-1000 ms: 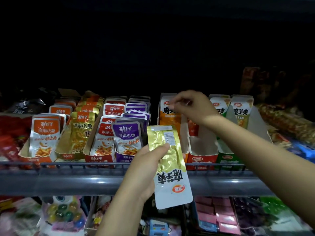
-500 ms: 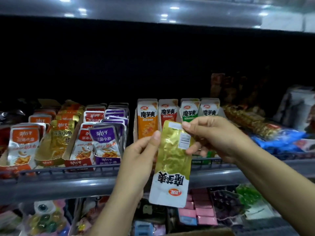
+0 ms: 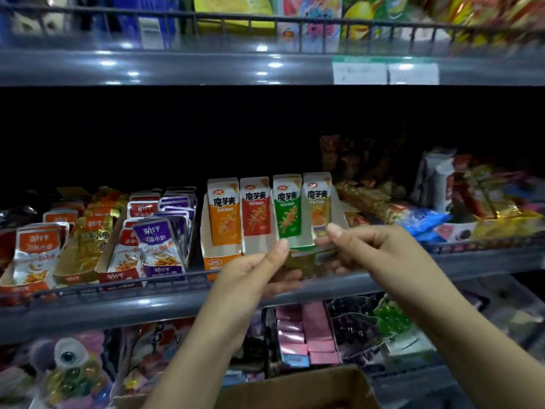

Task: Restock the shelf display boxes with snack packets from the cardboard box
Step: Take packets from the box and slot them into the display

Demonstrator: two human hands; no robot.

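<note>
Cardboard display trays of silver, gold and purple fish-snack pouches (image 3: 97, 246) fill the left of the grey metal shelf (image 3: 88, 311), packed tight behind its low wire rail. Next along, the white-and-orange display box (image 3: 219, 261) holds four upright konjac packets (image 3: 269, 206) at its back, leaving bare room in front of them, likely the slot to fill. Just before that box, the left hand (image 3: 250, 276) pinches one end of a gold foil snack packet (image 3: 306, 262), thumb on top; the right hand (image 3: 374, 252) pinches the other end with curled fingers (image 3: 354, 234). Held flat and edge-on between them, the packet looks to be in mid-turn so it can stand label forward. It must clear the rail and the box's front lip. Below, the brown cardboard box (image 3: 295, 388) waits at the frame's bottom edge, its contents unseen.
</note>
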